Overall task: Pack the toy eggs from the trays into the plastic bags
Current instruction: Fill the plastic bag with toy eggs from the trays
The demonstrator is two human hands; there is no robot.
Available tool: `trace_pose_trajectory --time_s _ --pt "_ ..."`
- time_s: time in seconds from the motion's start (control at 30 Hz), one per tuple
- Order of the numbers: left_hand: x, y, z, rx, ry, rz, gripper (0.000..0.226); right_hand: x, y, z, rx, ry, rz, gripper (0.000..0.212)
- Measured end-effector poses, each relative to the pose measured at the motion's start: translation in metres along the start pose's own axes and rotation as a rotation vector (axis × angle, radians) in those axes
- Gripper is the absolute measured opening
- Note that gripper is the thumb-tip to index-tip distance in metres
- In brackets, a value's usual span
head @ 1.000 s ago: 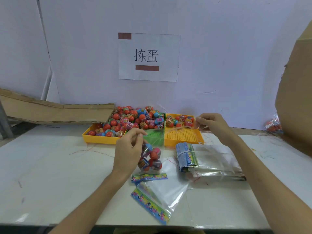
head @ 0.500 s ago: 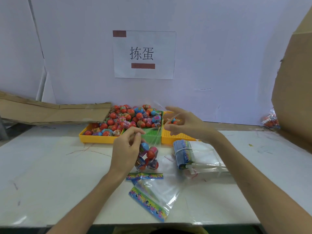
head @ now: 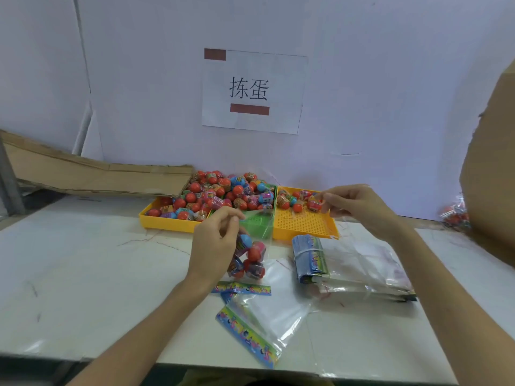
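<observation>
Red-and-blue toy eggs (head: 223, 195), yellow trays (head: 170, 222), green tray (head: 255, 227)

3 trays (head: 305, 224), 2 hands (head: 214, 243).

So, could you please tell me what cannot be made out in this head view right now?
- How many toy eggs sit in the held plastic bag: the left hand covers part of it.
- What the right hand pinches: fingertips overlap eggs in the right yellow tray, and clear film barely shows.
- The packed bag at far right: blurred, partly behind cardboard.
</observation>
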State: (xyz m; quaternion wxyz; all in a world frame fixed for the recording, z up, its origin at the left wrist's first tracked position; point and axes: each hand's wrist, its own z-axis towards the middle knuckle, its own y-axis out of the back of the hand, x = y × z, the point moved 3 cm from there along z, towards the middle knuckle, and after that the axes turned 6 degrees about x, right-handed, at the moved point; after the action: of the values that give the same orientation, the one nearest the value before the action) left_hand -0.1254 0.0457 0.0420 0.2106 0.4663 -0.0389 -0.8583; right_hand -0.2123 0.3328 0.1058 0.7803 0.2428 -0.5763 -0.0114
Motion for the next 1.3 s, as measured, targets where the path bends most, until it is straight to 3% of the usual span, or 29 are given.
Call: trace_pose_trajectory --time_s 0.07,0.1,0.17,0.23,0.27,0.33,0.43,0.77,0.83,0.87,0.93,1.0,1.13,1.3 --pt "0.001 -0.001 0.000 0.004 0.004 0.003 0.021 -0.014 0.021 -0.002 0.057 -0.079 0.244 0.025" --pt "0.002 -0.001 0.000 0.005 0.005 0.006 0.020 -0.026 0.035 -0.002 0.014 -0.154 0.196 0.033" --pt "0.003 -0.001 0.001 0.000 0.005 0.009 0.020 -0.053 0.063 -0.004 -0.064 -0.476 -0.376 0.064" --pt "0.003 0.000 0.001 -0.001 0.004 0.008 0.020 -0.070 0.082 -0.013 -0.011 -0.764 -0.862 0.088" --pt "0.002 0.000 0.001 -0.002 -0.003 0.009 0.021 -0.070 0.087 -0.017 0.007 -0.769 -0.924 0.089" --pt "0.002 -0.001 0.001 -0.001 -0.012 0.011 0.022 -0.058 0.094 -0.019 -0.010 -0.612 -0.936 0.082" --pt "0.003 -0.002 0.001 0.005 -0.010 0.012 0.024 -0.030 0.093 -0.021 -0.105 -0.384 -0.812 0.065" --pt "0.002 -0.001 0.002 0.004 -0.019 0.009 0.026 0.032 0.045 -0.018 0.018 -0.111 -0.362 0.037" --pt "0.002 -0.001 0.001 0.006 -0.023 0.007 0.024 0.031 0.042 -0.015 -0.003 -0.132 -0.374 0.031" --pt "0.003 -0.001 0.001 0.008 -0.021 0.008 0.024 0.028 0.041 -0.014 -0.011 -0.213 -0.406 0.038" --pt "0.002 -0.001 0.001 0.013 -0.012 0.003 0.023 0.017 0.043 -0.013 -0.005 -0.460 -0.463 0.080" --pt "0.002 -0.001 0.000 0.014 -0.014 -0.007 0.024 0.009 0.041 -0.014 0.000 -0.536 -0.425 0.093" --pt "0.001 -0.001 0.000 0.019 -0.008 -0.010 0.021 0.005 0.045 -0.013 0.020 -0.519 -0.468 0.078" --pt "0.001 -0.001 0.000 0.024 0.001 -0.002 0.020 0.009 0.054 -0.020 0.349 -0.491 -0.583 0.030"
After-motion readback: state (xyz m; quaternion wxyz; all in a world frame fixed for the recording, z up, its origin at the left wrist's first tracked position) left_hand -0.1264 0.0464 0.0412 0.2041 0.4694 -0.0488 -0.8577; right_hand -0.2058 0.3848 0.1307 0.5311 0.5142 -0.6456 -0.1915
